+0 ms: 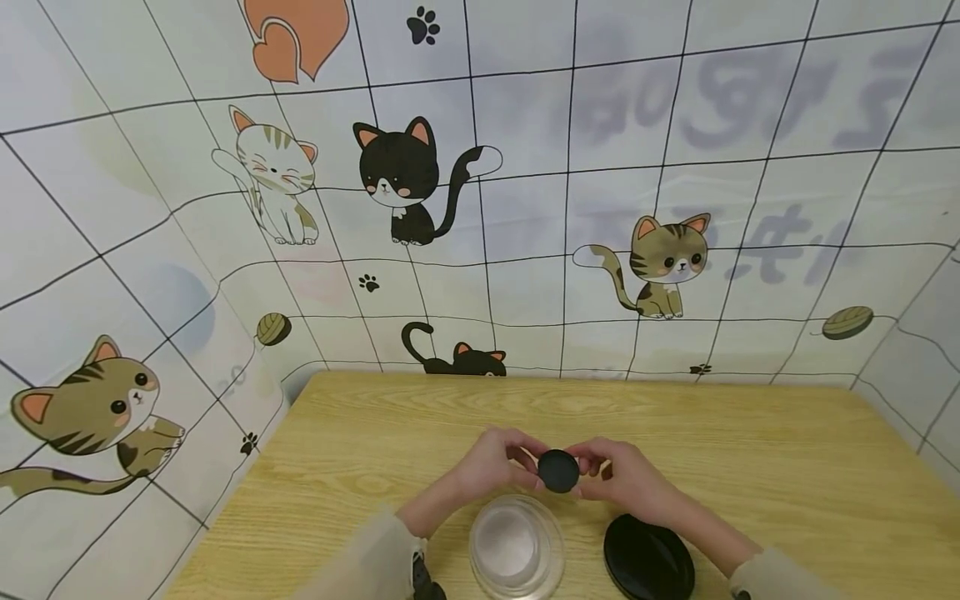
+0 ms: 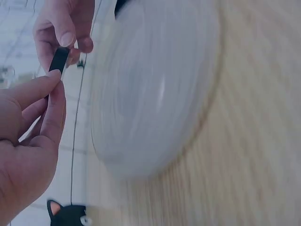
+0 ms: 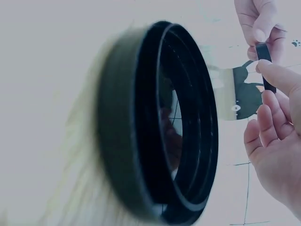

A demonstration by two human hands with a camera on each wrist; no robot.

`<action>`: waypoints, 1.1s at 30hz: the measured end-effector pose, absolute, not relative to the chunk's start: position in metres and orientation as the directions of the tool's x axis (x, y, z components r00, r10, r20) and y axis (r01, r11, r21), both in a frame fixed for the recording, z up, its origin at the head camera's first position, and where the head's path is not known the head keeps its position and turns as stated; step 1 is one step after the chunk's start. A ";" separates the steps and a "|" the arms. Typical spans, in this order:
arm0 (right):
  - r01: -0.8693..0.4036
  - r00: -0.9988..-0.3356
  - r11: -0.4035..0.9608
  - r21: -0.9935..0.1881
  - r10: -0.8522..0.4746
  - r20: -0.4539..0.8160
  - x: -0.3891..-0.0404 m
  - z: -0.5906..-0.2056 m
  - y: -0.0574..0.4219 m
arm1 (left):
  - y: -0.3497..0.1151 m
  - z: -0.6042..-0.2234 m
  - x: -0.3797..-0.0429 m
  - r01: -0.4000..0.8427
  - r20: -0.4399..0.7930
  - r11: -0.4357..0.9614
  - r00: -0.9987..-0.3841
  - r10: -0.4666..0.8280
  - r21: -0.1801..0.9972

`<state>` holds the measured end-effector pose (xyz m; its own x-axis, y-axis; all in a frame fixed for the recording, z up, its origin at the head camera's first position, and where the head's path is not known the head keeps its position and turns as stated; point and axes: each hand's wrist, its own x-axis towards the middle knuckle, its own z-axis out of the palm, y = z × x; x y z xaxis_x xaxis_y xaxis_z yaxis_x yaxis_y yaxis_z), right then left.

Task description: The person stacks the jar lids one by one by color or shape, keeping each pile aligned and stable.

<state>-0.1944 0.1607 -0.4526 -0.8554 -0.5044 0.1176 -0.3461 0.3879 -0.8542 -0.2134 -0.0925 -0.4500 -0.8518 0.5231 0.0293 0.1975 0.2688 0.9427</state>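
Observation:
A small, flat, round black disc [image 1: 558, 472] is held up above the table between both hands. My left hand [image 1: 495, 462] pinches its left edge between thumb and fingers. On the opposite edge, the thumb and fingers of my right hand [image 1: 626, 479] grip it. Seen edge-on in the left wrist view, the disc [image 2: 59, 59] is thin. Below the left hand stands a round clear container [image 1: 553, 546] with a whitish inside, blurred in the left wrist view. A larger round black lid [image 1: 648, 558] lies beneath the right wrist; the right wrist view shows its rimmed, reflective inside.
The light wooden table [image 1: 360, 417] extends to both sides of the hands. Behind it hangs a white gridded cloth [image 1: 525, 208] with printed cats. A dark wrist device [image 1: 426, 579] is at the left sleeve.

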 end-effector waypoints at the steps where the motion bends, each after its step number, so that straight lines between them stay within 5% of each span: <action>1: -0.343 -0.857 0.393 -0.853 -0.503 0.113 -0.191 -0.450 0.165 | -0.089 -0.448 -0.209 0.197 0.033 0.261 -0.852 0.523 0.945; 12: -0.385 -0.831 0.386 -0.839 -0.540 0.133 -0.157 -0.435 0.204 | -0.052 -0.439 -0.168 0.171 0.076 0.137 -0.849 0.522 0.976; 33: -0.390 -0.773 0.299 -0.871 -0.621 0.133 -0.128 -0.460 0.250 | -0.009 -0.453 -0.132 0.034 -0.052 0.162 -0.868 0.494 0.986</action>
<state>-0.1276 0.2503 -0.4604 -0.7728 -0.6206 0.1329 -0.3901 0.2992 -0.8708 -0.1324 -0.0095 -0.4527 -0.8678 0.4943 -0.0517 0.0336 0.1622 0.9862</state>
